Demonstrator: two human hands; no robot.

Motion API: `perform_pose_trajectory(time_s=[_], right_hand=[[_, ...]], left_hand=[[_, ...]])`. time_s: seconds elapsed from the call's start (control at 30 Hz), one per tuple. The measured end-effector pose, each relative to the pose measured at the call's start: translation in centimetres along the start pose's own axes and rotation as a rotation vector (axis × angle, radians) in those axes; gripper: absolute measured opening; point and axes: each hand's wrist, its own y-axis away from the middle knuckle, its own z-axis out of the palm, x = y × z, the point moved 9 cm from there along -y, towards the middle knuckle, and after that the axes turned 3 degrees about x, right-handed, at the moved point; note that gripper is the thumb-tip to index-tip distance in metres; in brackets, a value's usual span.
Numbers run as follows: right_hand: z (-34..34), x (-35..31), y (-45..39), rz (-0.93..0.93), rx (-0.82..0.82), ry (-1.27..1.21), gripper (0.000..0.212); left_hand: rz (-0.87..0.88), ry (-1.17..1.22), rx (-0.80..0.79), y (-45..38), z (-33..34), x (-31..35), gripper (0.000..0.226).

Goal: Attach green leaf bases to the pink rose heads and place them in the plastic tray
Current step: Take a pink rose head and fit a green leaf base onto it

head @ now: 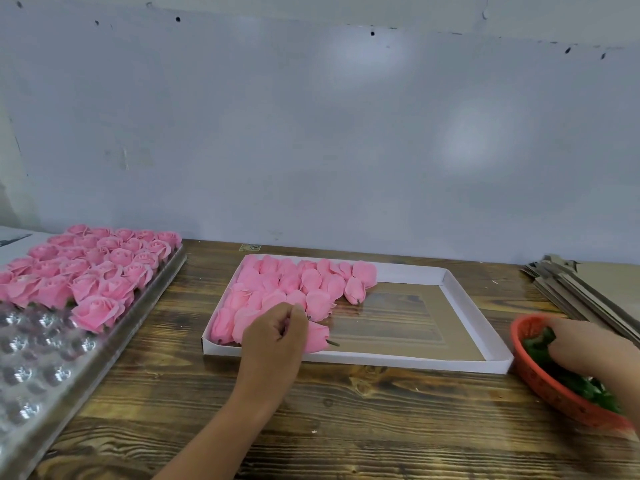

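We are reaching our left hand (277, 332) into the white box (467, 306), fingers curling around a pink rose head (317, 337); our right hand (585, 348), blurred, is dipping into the red basket (540, 386) of green leaf bases (540, 344), its grip unclear.

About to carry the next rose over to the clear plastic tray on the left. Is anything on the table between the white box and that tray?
Nothing visible. The wooden table shows bare between the white box and the plastic tray. The left hand is at a pink rose head in the box; empty tray cups lie in front of the filled rows.

Tray (145, 306) left, box (460, 303) centre, basket (547, 386) right.
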Motion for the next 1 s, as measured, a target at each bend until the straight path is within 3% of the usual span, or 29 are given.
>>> perform_pose_trajectory(time_s=[0.17,0.4,0.53,0.67,0.73,0.8,0.9,1.0], right_hand=[[0.1,-0.9,0.6,-0.13,0.02,0.077,0.063],[-0.9,4.4,-2.5,-0.034,0.232,-0.106,0.033],[0.2,9.2,-5.5,0.09,0.265,-0.376,0.036],[4.2,11.0,-8.0,0.131,0.081,-0.661,0.021],[5.3,10.9,-7.8,0.2,0.029,-0.89,0.029],[4.4,10.1,-6.0,0.278,0.064,-1.07,0.049],[2.0,7.8,-2.7,0.337,0.137,-1.266,0.043],[-0.2,6.3,-0.1,0.418,0.211,-1.367,0.052]], left_hand=[[-0.006,-0.004,-0.006,-0.1,0.0,-0.1,0.043],[-0.004,0.01,0.005,0.0,-0.2,0.1,0.043],[-0.007,0.0,-0.006,0.0,0.1,0.1,0.041],[-0.017,-0.015,-0.01,0.0,0.2,-0.3,0.041],[-0.023,-0.017,-0.005,0.0,0.1,-0.4,0.041],[-0.03,-0.013,-0.008,-0.1,0.2,-0.4,0.042],[-0.039,-0.007,-0.016,0.0,0.2,-0.3,0.041],[-0.044,-0.004,-0.015,0.0,0.2,-0.4,0.041]])
